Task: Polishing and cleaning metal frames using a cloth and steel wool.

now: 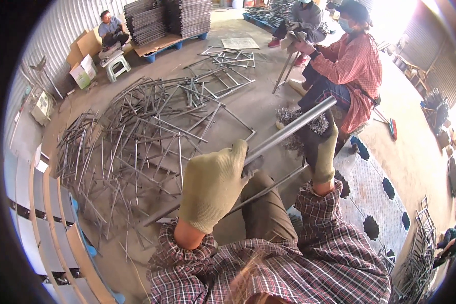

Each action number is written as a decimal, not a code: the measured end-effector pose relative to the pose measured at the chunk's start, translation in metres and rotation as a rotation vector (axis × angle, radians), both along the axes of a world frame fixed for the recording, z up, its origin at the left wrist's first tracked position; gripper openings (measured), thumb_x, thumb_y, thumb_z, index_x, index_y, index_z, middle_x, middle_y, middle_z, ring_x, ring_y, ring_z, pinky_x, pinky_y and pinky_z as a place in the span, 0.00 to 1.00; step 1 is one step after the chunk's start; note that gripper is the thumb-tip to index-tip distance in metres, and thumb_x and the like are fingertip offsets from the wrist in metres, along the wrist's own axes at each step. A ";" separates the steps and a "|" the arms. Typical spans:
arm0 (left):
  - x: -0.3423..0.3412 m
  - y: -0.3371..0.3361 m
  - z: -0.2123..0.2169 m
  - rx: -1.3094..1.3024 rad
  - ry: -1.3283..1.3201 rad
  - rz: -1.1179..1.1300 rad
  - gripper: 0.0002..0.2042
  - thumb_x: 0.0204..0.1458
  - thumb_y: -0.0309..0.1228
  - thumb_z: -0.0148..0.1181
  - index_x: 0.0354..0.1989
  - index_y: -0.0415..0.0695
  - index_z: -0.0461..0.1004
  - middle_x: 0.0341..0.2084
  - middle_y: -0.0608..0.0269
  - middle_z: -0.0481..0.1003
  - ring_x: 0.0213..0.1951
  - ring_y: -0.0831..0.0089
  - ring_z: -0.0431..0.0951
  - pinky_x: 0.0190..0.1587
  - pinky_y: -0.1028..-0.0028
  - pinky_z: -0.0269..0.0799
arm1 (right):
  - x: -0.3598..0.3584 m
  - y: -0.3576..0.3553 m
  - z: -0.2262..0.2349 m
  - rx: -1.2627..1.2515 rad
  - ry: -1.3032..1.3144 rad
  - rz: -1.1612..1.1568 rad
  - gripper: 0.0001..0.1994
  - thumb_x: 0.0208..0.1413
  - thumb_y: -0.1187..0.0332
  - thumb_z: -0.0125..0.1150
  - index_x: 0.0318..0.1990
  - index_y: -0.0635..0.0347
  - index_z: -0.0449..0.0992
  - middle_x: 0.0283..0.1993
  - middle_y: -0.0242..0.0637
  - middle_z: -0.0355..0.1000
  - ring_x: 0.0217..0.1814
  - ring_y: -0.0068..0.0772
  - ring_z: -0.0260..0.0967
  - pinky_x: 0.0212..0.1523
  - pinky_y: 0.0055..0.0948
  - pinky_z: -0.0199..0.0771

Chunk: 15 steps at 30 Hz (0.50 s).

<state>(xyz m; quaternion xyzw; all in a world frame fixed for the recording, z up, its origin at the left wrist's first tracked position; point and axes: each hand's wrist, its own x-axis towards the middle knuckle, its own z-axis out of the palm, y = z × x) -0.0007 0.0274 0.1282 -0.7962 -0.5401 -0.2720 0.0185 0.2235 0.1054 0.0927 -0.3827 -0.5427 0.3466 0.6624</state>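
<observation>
My left hand [213, 185], in a yellowish knit glove, is closed round a grey metal tube frame [289, 130] held slantwise above my lap. The frame's thick tube rises to the right, and a thinner bar [273, 187] runs below it across my knee. At the upper end, my right hand [325, 152], in a similar glove with a dark palm, grips a tangled wad of steel wool [316, 124]. The wad lies against the tube, bulging out on both sides of it. My right fingers are partly hidden behind the wool and tube.
A heap of metal frames [152, 121] spreads over the floor ahead and left. Close on my right stands a patterned metal sheet with dark holes [362, 195]. A seated co-worker in a red checked shirt [357, 71] is ahead right. Stacked panels [50, 223] lie left.
</observation>
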 end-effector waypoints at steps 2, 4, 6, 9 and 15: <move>0.000 0.001 0.000 -0.013 -0.001 -0.003 0.17 0.51 0.43 0.69 0.34 0.45 0.70 0.22 0.56 0.77 0.28 0.55 0.81 0.29 0.60 0.72 | 0.000 -0.001 0.000 0.001 0.033 0.012 0.20 0.49 0.81 0.70 0.51 0.65 0.75 0.40 0.32 0.77 0.41 0.21 0.73 0.40 0.26 0.79; -0.001 0.002 0.000 -0.022 0.010 -0.003 0.17 0.51 0.43 0.69 0.34 0.45 0.70 0.22 0.56 0.77 0.28 0.55 0.81 0.29 0.60 0.72 | 0.001 -0.001 -0.001 0.000 0.016 0.003 0.20 0.49 0.82 0.70 0.52 0.65 0.75 0.40 0.32 0.77 0.41 0.22 0.73 0.39 0.26 0.79; -0.001 0.002 0.000 -0.015 0.038 -0.007 0.16 0.50 0.41 0.70 0.36 0.44 0.70 0.22 0.58 0.77 0.28 0.58 0.82 0.29 0.62 0.74 | 0.002 0.000 -0.003 -0.019 0.009 -0.009 0.21 0.50 0.82 0.70 0.52 0.65 0.74 0.40 0.32 0.77 0.41 0.22 0.73 0.39 0.26 0.79; -0.001 0.002 0.001 -0.004 0.065 -0.016 0.17 0.49 0.39 0.70 0.37 0.44 0.70 0.23 0.59 0.77 0.28 0.60 0.83 0.29 0.64 0.75 | 0.003 0.002 -0.005 -0.025 0.000 -0.028 0.20 0.50 0.82 0.69 0.52 0.64 0.74 0.39 0.32 0.77 0.41 0.22 0.73 0.41 0.26 0.79; 0.000 0.003 0.006 -0.016 0.050 -0.023 0.16 0.50 0.38 0.70 0.38 0.44 0.70 0.22 0.59 0.77 0.27 0.59 0.82 0.29 0.63 0.75 | 0.002 0.003 0.000 0.025 -0.146 -0.085 0.20 0.51 0.79 0.70 0.52 0.64 0.74 0.40 0.32 0.77 0.42 0.21 0.72 0.44 0.27 0.77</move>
